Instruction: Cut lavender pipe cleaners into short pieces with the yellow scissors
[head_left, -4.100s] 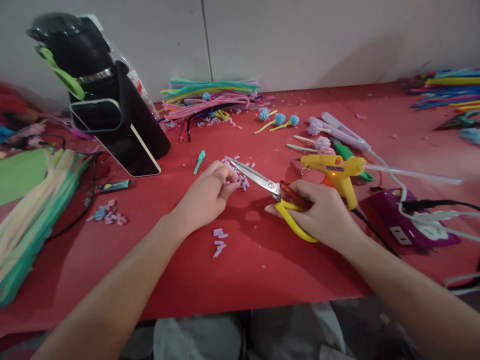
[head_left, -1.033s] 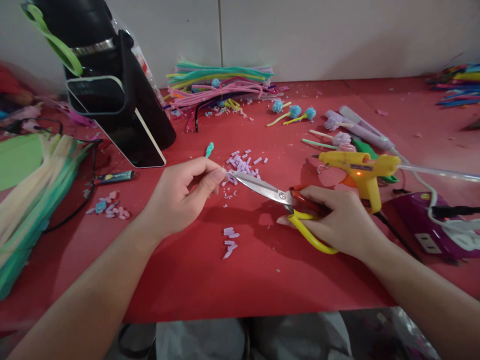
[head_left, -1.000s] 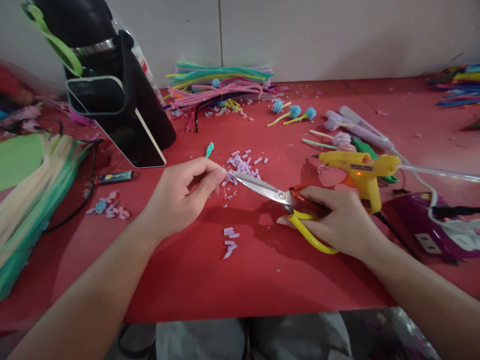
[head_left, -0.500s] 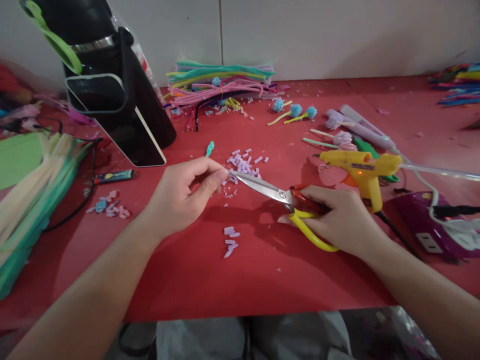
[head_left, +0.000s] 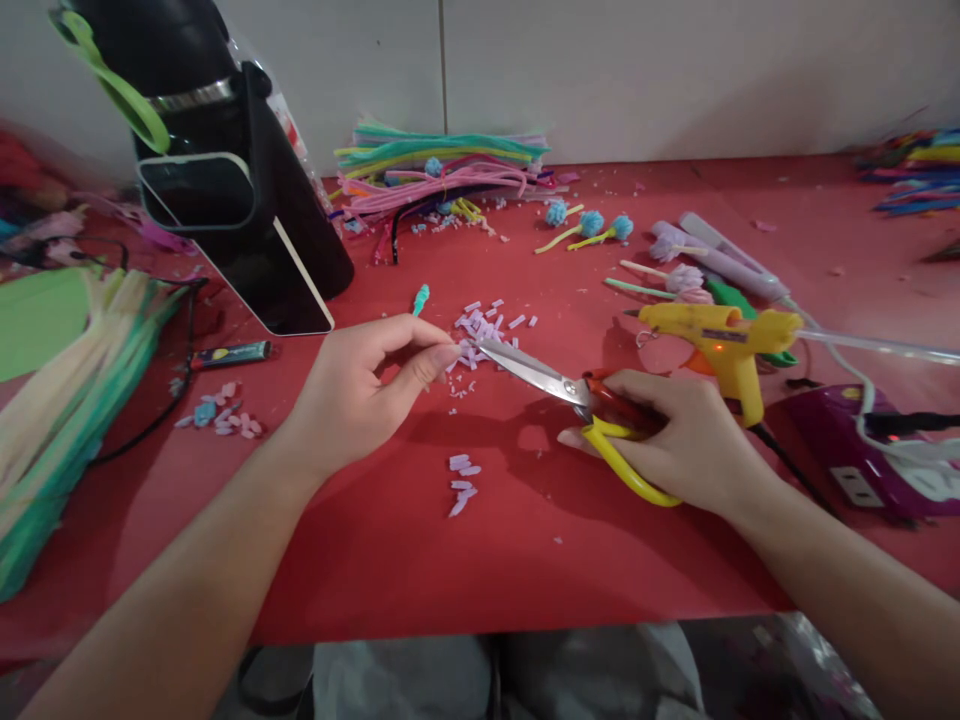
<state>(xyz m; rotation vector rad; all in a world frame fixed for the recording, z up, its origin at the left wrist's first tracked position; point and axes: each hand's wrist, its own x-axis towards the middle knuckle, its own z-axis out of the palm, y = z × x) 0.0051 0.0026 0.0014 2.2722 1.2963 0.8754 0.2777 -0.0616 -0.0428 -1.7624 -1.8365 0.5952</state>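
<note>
Head view. Work sits mid-counter (head_left: 360, 580). A loose heap of small lilac pieces (head_left: 484, 330) lies just beyond the left fingertips, with fine lilac crumbs (head_left: 461, 388) on the near side. A separate lilac group (head_left: 460, 463), only a handful, lies closer to the person; some ends look tapered. Judged from this: the pieces are cut to length, a few seem shaped and set apart, and most in the heap appear not yet shaped.

Nearby: pink and blue pieces (head_left: 205, 413) to the left; blue-topped stems (head_left: 592, 223) and a yellow glue gun (head_left: 686, 318), lamp lit, to the right.

Fingers: left hand (head_left: 364, 395) has thumb and index pinched together at the tips; any piece between them is too small to confirm. Right hand (head_left: 675, 430) is closed around the handles of the scissors (head_left: 529, 370). Blades nearly together, tip just beside the left fingertips, apart from them.
</note>
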